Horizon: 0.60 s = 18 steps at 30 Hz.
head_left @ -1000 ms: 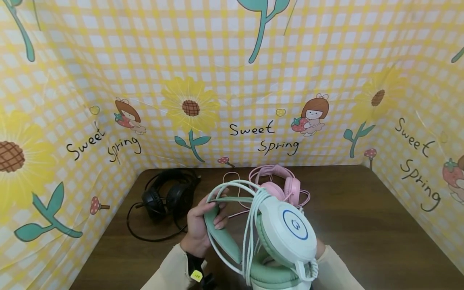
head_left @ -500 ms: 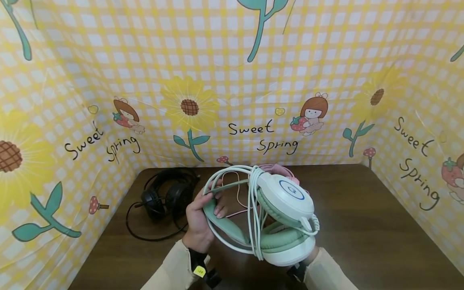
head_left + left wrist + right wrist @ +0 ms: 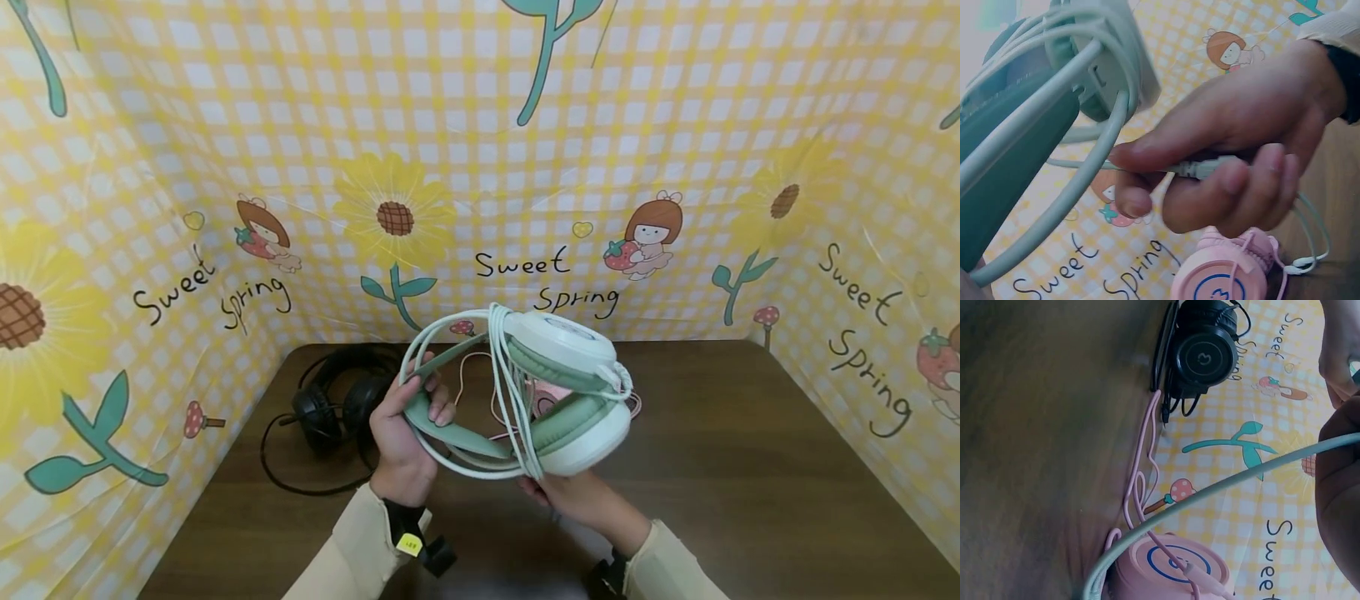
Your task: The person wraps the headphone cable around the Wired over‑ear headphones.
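Observation:
White and mint-green headphones (image 3: 581,433) are held up over the table in the head view, ear cups to the right, with their pale cable (image 3: 510,392) wound in several turns round the band. My left hand (image 3: 405,437) grips the padded headband (image 3: 457,437) at its left end, fingers curled round it. Below the lower ear cup is my right hand (image 3: 588,504). In the left wrist view the fingers of the right hand (image 3: 1235,131) pinch the cable's free end, a plug (image 3: 1213,167) lying within them. The cable (image 3: 1210,487) trails across the right wrist view.
Black headphones (image 3: 318,417) lie on the brown table (image 3: 735,467) at the back left, their cord looped in front. Pink headphones (image 3: 1210,275) lie at the back, mostly hidden behind the held pair in the head view. A yellow checked cloth (image 3: 487,167) walls the table's back and sides.
The headphones have risen and shifted left, turning so both ear cups show edge-on. My right hand has come from behind the ear cups to below them. The left hand keeps its grip.

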Available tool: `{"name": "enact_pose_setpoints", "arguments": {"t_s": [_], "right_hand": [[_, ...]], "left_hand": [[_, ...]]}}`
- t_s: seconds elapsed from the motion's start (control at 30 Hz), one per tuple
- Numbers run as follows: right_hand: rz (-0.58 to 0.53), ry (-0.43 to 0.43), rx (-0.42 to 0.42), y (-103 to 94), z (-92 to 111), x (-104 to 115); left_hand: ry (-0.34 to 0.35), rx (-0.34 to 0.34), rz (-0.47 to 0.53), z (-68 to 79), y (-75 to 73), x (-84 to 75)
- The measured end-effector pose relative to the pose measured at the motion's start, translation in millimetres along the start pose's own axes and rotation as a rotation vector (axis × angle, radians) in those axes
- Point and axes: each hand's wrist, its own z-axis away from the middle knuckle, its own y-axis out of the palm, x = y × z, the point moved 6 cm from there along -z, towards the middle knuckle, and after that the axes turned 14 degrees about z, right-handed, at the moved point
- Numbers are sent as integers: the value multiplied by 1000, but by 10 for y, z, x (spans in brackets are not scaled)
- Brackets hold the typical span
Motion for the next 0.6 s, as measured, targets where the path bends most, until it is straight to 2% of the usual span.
{"name": "enact_pose_setpoints", "arguments": {"t_s": [0.13,0.2,0.3,0.6], "right_hand": [[36,-31,-37,30,-24,35],[25,-60,-48,45,-29,57],[-17,-52,-40,74,-28,65],[-13,-14,-41,92,-27,40]], "left_hand": [[66,-68,-14,-20,-27,-55],[83,-110,-22,-21,-53,-67],[106,-167,-36,-16,-92,-80],[166,-210,-137,-24,-128,-124]]}}
